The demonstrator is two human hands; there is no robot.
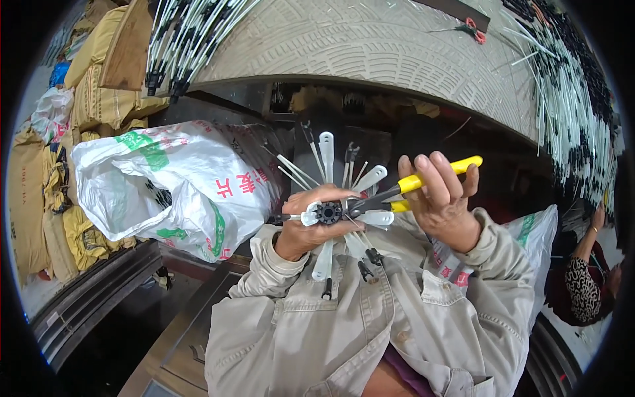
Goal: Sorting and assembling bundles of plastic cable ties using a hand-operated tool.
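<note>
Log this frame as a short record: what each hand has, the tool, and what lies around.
left hand: grips a black toothed hub with white ribs fanning out from it
right hand: closed on yellow-handled pliers, nose at the hub
pliers handles: spread apart
surface ahead: pale ridged mat
on the mat: bundles of white rods with black ends, one at left, one at right
to the left: white printed plastic bag, tan sacks behind it
far right: another person's arm in a patterned sleeve

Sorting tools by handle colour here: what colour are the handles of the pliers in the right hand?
Yellow; the pliers in the right hand show best in the head view.
</note>
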